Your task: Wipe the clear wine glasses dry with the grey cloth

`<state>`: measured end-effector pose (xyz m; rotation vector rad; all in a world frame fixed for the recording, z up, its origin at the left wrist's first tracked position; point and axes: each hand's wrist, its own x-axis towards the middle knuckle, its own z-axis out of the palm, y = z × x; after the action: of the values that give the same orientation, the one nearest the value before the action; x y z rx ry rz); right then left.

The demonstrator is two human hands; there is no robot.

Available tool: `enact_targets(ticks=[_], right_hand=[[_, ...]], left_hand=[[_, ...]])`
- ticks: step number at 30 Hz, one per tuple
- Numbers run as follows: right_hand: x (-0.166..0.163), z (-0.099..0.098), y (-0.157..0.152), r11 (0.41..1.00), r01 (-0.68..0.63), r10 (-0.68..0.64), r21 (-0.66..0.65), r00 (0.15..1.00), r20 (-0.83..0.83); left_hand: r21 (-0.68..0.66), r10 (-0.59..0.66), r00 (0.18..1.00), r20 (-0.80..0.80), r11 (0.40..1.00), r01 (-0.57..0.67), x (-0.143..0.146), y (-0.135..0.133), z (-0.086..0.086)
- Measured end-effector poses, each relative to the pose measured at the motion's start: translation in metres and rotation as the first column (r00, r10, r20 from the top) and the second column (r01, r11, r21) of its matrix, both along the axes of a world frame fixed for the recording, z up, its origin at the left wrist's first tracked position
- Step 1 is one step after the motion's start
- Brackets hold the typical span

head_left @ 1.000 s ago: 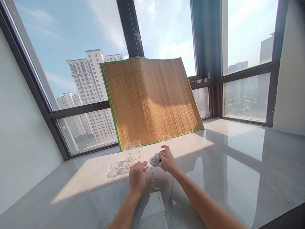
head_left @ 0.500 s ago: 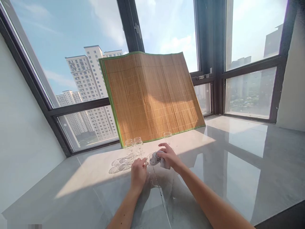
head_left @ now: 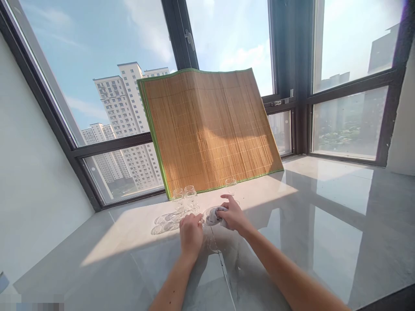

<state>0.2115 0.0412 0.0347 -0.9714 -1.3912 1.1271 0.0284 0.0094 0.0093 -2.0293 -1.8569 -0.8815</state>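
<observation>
In the middle of the head view, my left hand (head_left: 191, 233) is closed on a clear stemmed glass (head_left: 208, 221), which lies tilted with its mouth to the right. A crumpled grey-white cloth (head_left: 214, 215) sits in the mouth of this glass. My right hand (head_left: 236, 214) pinches the cloth from the right, its index finger raised. Just beyond my left hand, several clear stemmed glasses (head_left: 184, 201) stand upright in a close group. Another glass (head_left: 231, 186) stands alone past my right hand.
The glossy grey tiled sill (head_left: 155, 272) carries strong reflections and glass shadows. A bamboo mat (head_left: 210, 134) with green edging leans against the dark-framed windows behind the glasses. White wall (head_left: 35, 172) bounds the left side.
My right hand has pushed and turned the cloth slightly into the glass, and less loose cloth hangs below it. The view has shifted a little; the standing glasses remain in place.
</observation>
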Motion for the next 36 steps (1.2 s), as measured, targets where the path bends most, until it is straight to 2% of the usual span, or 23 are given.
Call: enact_targets(ticks=[3,5,8,10,13,16,19,23,26,28,30,33,36], right_hand=[[0.0,0.005,0.0,0.998,0.064,-0.064,-0.008,0.985,-0.158],[0.002,0.007,0.002,0.993,0.119,-0.119,-0.019,0.947,-0.3],[0.008,0.009,0.006,0.969,0.243,-0.239,-0.052,0.855,-0.46],[0.011,0.01,0.008,0.95,0.302,-0.301,-0.078,0.822,-0.483],[0.008,0.008,0.008,0.949,0.312,-0.297,-0.034,0.858,-0.419],[-0.003,0.001,0.006,0.965,0.251,-0.217,0.075,0.927,-0.306],[-0.016,-0.011,0.006,0.975,0.172,-0.152,0.139,0.978,-0.146],[-0.025,-0.028,0.009,0.995,0.064,-0.067,0.072,0.997,0.04],[-0.028,-0.032,0.007,0.987,-0.13,0.13,-0.093,0.991,0.003],[-0.027,-0.03,0.003,0.939,-0.293,0.273,-0.178,0.953,-0.133],[-0.026,-0.026,0.0,0.91,-0.361,0.31,-0.203,0.919,-0.242],[-0.022,-0.019,-0.001,0.941,-0.281,0.229,-0.191,0.939,-0.256],[-0.017,-0.013,0.002,0.968,-0.224,0.195,-0.11,0.954,-0.229]], left_hand=[[0.018,-0.066,0.987,0.144,0.998,0.064,0.004,0.001,-0.002],[0.017,-0.129,0.944,0.304,0.991,0.129,0.008,0.001,-0.002],[0.05,-0.186,0.81,0.556,0.98,0.191,0.012,0.0,-0.001],[0.105,-0.214,0.72,0.66,0.975,0.194,0.015,-0.001,0.001],[0.168,-0.261,0.662,0.703,0.965,0.202,0.02,-0.005,0.004],[0.199,-0.274,0.662,0.698,0.962,0.188,0.025,-0.008,0.005],[0.266,-0.265,0.667,0.697,0.958,0.103,0.026,-0.011,0.008],[0.238,-0.259,0.609,0.75,0.964,0.117,0.026,-0.013,0.013],[0.234,-0.264,0.559,0.786,0.964,0.127,0.026,-0.011,0.013],[0.224,-0.252,0.565,0.785,0.967,0.121,0.024,-0.008,0.011],[0.188,-0.217,0.598,0.771,0.976,0.111,0.021,-0.005,0.008],[0.117,-0.134,0.664,0.736,0.991,0.071,0.014,0.0,0.005],[0.028,-0.07,0.736,0.673,0.997,0.07,0.007,0.003,0.0]])
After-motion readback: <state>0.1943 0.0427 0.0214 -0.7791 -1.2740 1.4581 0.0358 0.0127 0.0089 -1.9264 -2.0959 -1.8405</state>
